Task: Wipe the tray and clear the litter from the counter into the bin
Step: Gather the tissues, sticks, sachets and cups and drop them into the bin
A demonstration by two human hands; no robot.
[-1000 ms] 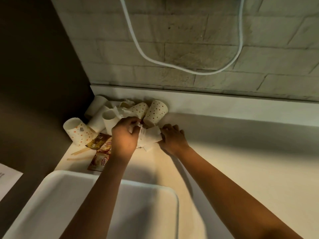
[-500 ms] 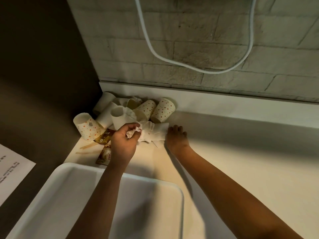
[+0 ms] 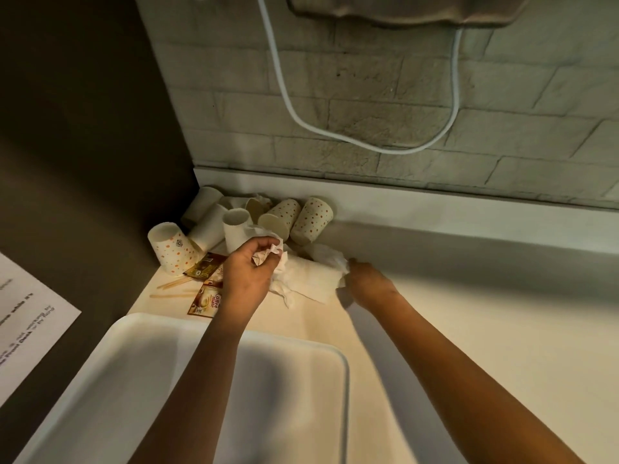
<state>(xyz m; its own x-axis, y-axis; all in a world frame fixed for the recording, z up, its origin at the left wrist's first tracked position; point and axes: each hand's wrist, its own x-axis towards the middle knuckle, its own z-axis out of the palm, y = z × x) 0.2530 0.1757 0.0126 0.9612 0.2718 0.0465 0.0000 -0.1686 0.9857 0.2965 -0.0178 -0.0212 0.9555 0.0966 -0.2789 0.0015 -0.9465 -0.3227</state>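
A white tray (image 3: 127, 380) lies at the near left of the cream counter (image 3: 469, 323). Litter fills the counter's back left corner: several dotted paper cups (image 3: 311, 221) on their sides, sachets (image 3: 207, 301), wooden stirrers (image 3: 170, 283) and a white tissue (image 3: 308, 279). My left hand (image 3: 248, 276) holds a crumpled end of the tissue in curled fingers. My right hand (image 3: 366, 283), blurred, grips the tissue's right end near the cups. No bin is in view.
A brick wall (image 3: 402, 105) with a looping white cable (image 3: 335, 132) rises behind the counter. A dark panel (image 3: 83, 128) closes off the left side. A printed paper sheet (image 3: 23, 323) lies at the far left.
My left hand has bunched the tissue and lifted slightly. My right hand has slid to the right and taken the tissue's right end. The view has tilted up.
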